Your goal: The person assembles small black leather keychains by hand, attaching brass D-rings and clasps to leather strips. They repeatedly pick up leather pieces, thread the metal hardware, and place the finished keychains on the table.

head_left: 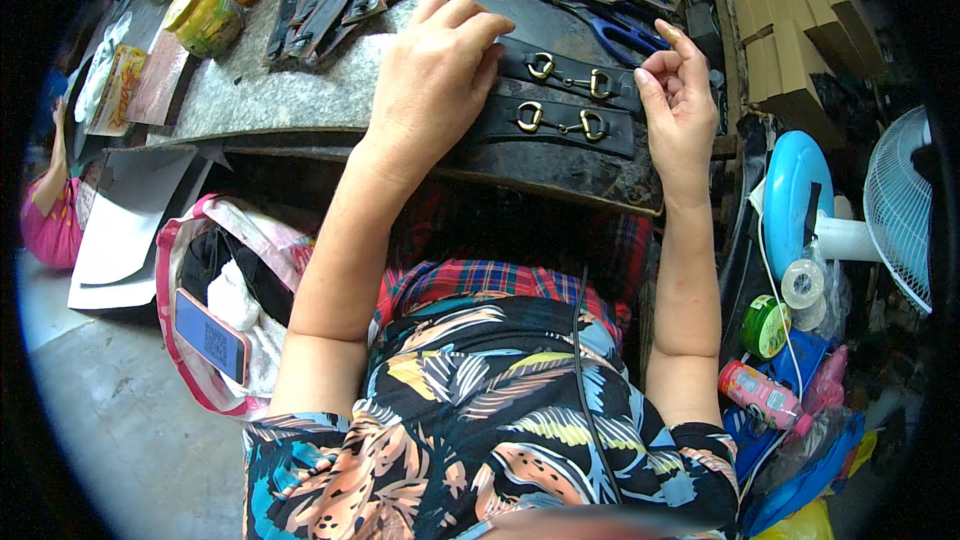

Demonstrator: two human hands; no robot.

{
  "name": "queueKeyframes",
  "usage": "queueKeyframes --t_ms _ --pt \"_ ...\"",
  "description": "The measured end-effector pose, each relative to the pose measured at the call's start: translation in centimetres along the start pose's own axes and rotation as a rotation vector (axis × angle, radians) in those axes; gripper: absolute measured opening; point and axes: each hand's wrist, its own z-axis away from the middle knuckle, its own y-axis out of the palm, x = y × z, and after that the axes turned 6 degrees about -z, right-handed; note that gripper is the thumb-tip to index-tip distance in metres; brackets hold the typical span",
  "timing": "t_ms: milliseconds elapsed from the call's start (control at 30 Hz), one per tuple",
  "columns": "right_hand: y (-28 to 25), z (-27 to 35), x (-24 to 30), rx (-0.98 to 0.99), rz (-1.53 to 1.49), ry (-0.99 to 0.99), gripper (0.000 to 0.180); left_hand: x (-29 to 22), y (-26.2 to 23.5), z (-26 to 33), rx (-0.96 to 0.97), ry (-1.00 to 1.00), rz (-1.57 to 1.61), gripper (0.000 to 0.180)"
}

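Observation:
Two black leather straps with gold-coloured horsebit hardware lie side by side along the near edge of the workbench. My left hand (pixel 440 70) has its fingers curled at the left end of the far strap (pixel 570 74); its palm side and the pinched edge are hidden. My right hand (pixel 680 105) is at that strap's right end, thumb and a bent finger close together at the corner, forefinger raised. The near strap (pixel 560 124) lies flat just below, not held by either hand. Blue-handled scissors (pixel 625 37) rest beyond the far strap.
Piles of dark leather strips (pixel 345 5) cover the far bench. A yellow-lidded jar (pixel 203 18) stands at the left. Cardboard pieces (pixel 785 65), a white fan (pixel 900 205) and a blue round plastic thing (pixel 797 190) are on the right. A bag with a phone (pixel 212 336) hangs left of my lap.

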Motion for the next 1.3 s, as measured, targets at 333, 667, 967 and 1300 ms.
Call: queueKeyframes --t_ms 333,667,967,1300 --pt "-0.5 -0.1 0.1 0.053 -0.126 0.065 0.053 -2.2 0.5 -0.4 0.031 0.055 0.044 0.024" --pt "-0.9 -0.3 2.6 0.039 -0.725 0.291 0.058 -3.9 2.9 -2.1 0.137 0.080 0.277 0.046" --pt "-1.5 0.8 2.7 0.213 -0.713 0.352 0.071 -3.8 3.5 -1.7 0.070 0.145 0.229 0.052" --pt "-1.4 1.3 2.3 0.236 -0.827 0.293 0.070 -3.5 3.1 -1.3 0.115 0.165 0.484 0.057"
